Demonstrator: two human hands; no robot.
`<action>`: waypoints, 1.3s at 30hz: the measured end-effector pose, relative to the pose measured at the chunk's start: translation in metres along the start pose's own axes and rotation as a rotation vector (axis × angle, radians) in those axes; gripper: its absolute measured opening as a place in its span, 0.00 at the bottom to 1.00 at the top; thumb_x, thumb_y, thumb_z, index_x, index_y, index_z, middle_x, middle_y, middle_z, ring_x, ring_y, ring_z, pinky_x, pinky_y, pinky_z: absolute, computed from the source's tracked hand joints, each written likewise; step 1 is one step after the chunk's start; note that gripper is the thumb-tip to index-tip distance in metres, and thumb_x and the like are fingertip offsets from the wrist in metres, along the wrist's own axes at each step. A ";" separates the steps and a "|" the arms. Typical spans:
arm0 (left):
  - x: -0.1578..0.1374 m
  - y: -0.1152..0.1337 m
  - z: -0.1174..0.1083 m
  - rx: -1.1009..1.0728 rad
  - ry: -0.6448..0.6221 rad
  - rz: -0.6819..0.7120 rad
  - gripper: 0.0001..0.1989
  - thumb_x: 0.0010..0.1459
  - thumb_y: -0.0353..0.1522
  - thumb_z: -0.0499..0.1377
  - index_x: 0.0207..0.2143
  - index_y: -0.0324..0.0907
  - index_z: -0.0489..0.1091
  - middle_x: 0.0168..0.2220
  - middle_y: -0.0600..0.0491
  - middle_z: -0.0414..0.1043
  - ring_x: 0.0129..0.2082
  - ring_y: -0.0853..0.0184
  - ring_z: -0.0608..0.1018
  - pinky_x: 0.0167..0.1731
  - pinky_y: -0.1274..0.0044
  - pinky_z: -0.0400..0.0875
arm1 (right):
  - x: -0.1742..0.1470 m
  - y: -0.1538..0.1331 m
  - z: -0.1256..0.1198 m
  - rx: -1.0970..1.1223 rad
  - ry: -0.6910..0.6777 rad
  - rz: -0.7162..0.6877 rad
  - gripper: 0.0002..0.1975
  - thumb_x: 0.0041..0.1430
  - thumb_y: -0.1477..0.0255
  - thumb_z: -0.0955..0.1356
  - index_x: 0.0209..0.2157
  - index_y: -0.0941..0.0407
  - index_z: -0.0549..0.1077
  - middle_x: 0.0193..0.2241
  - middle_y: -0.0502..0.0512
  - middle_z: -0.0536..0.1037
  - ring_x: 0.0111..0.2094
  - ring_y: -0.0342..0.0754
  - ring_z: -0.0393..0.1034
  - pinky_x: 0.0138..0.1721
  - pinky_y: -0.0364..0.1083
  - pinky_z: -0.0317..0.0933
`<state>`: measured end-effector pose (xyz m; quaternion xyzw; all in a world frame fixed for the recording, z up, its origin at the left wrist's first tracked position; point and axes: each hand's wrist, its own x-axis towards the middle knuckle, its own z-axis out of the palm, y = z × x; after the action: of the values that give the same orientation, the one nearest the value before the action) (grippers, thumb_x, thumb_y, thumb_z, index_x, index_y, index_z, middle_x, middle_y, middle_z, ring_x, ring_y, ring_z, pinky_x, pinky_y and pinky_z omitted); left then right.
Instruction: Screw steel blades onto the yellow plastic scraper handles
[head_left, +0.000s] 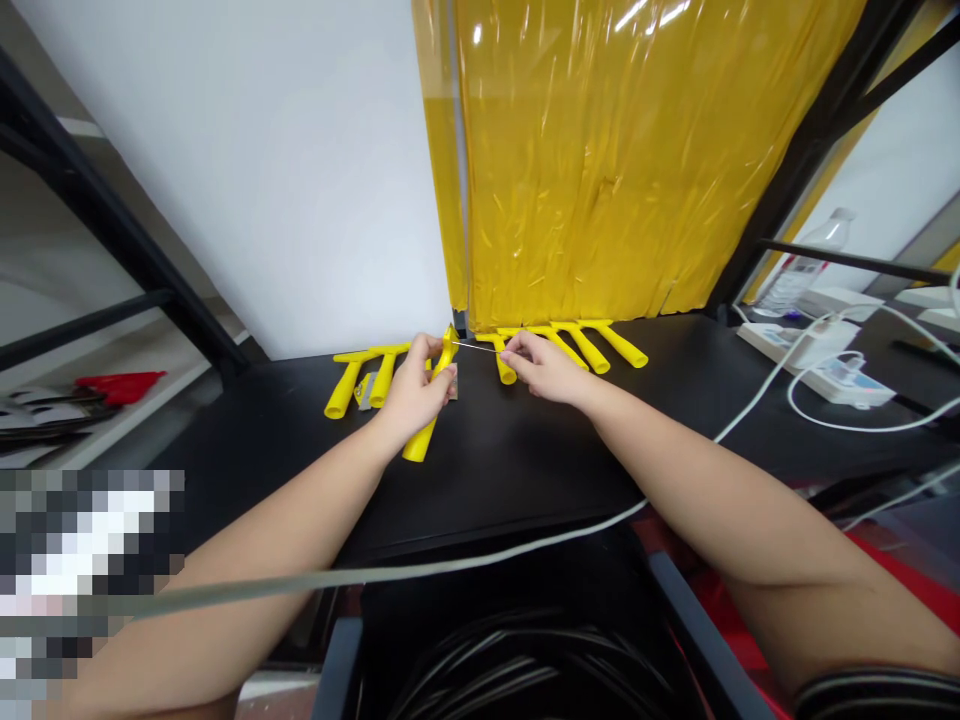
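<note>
My left hand (pixel 412 392) is closed around a yellow T-shaped plastic handle (pixel 420 442), its tapered grip pointing down toward me. My right hand (pixel 553 370) pinches a thin metal rod (pixel 477 348). The rod's far end meets the head of the held handle; whether it goes inside is too small to tell. Similar yellow handles (pixel 343 390) lie to the left of my left hand, with a small grey and yellow piece (pixel 365 391) between them. Several more yellow handles (pixel 626 345) lie in a row by my right hand, partly hidden behind it.
The black tabletop (pixel 517 460) backs onto a white panel (pixel 300 180) and a yellow film sheet (pixel 600 180). White power strips (pixel 840 378) and a plastic bottle (pixel 810 262) stand at right. A pale cable (pixel 480 555) crosses in front, above a black chair (pixel 525 640).
</note>
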<state>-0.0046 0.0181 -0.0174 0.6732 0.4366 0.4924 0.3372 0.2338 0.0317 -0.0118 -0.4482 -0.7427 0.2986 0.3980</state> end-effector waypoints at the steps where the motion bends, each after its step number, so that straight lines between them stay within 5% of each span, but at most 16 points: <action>1: 0.000 -0.001 0.000 -0.011 0.003 0.008 0.18 0.57 0.35 0.65 0.44 0.46 0.59 0.61 0.45 0.68 0.23 0.78 0.75 0.20 0.82 0.69 | 0.001 0.001 0.000 -0.001 -0.009 0.006 0.15 0.69 0.58 0.65 0.35 0.54 0.68 0.22 0.46 0.67 0.20 0.42 0.59 0.25 0.44 0.56; 4: 0.000 -0.004 0.001 -0.031 -0.015 0.028 0.18 0.57 0.35 0.65 0.45 0.46 0.60 0.62 0.45 0.67 0.24 0.78 0.76 0.20 0.82 0.70 | 0.003 0.003 0.001 0.036 -0.052 -0.008 0.23 0.72 0.54 0.60 0.30 0.55 0.70 0.19 0.46 0.64 0.20 0.43 0.58 0.26 0.44 0.57; 12: 0.000 -0.004 0.003 -0.130 -0.010 0.014 0.20 0.58 0.35 0.66 0.45 0.47 0.57 0.55 0.49 0.68 0.23 0.78 0.76 0.20 0.81 0.71 | -0.002 -0.003 0.001 -0.073 0.115 -0.178 0.13 0.64 0.59 0.70 0.37 0.53 0.67 0.29 0.49 0.73 0.29 0.46 0.65 0.33 0.46 0.59; 18: -0.003 0.002 0.007 -0.143 -0.016 0.042 0.20 0.59 0.35 0.66 0.45 0.47 0.56 0.55 0.49 0.67 0.23 0.79 0.76 0.20 0.82 0.71 | 0.003 -0.002 0.000 -0.016 0.034 -0.084 0.28 0.72 0.49 0.59 0.27 0.55 0.69 0.24 0.52 0.71 0.26 0.47 0.65 0.31 0.47 0.58; 24: -0.004 0.010 0.006 -0.230 0.014 -0.003 0.21 0.58 0.34 0.66 0.44 0.46 0.55 0.47 0.54 0.70 0.24 0.77 0.76 0.22 0.81 0.71 | -0.004 -0.006 0.003 -0.097 0.129 -0.252 0.12 0.66 0.60 0.69 0.42 0.54 0.69 0.32 0.53 0.76 0.29 0.47 0.68 0.34 0.47 0.62; 29: -0.006 0.007 0.011 -0.270 -0.014 -0.045 0.21 0.57 0.34 0.67 0.43 0.46 0.56 0.43 0.56 0.69 0.23 0.75 0.77 0.21 0.81 0.70 | -0.008 -0.019 0.004 -0.273 0.307 -0.398 0.10 0.69 0.63 0.67 0.36 0.54 0.69 0.33 0.57 0.79 0.34 0.51 0.72 0.39 0.49 0.63; 34: -0.012 0.010 0.023 -0.281 -0.099 -0.043 0.21 0.56 0.35 0.68 0.43 0.45 0.57 0.42 0.56 0.69 0.22 0.76 0.76 0.20 0.80 0.69 | -0.012 -0.029 0.006 -0.275 0.340 -0.361 0.13 0.72 0.61 0.64 0.35 0.54 0.70 0.29 0.53 0.77 0.29 0.48 0.69 0.36 0.48 0.61; 39: -0.008 0.016 0.016 -0.401 -0.041 -0.140 0.23 0.55 0.32 0.68 0.44 0.46 0.56 0.35 0.58 0.71 0.23 0.74 0.76 0.21 0.81 0.67 | -0.014 -0.031 -0.001 -0.266 0.357 -0.291 0.11 0.69 0.63 0.65 0.34 0.54 0.69 0.26 0.51 0.74 0.27 0.47 0.66 0.35 0.47 0.59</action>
<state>0.0137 0.0045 -0.0109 0.5707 0.3684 0.5310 0.5066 0.2256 0.0065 0.0089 -0.4305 -0.7500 0.0542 0.4993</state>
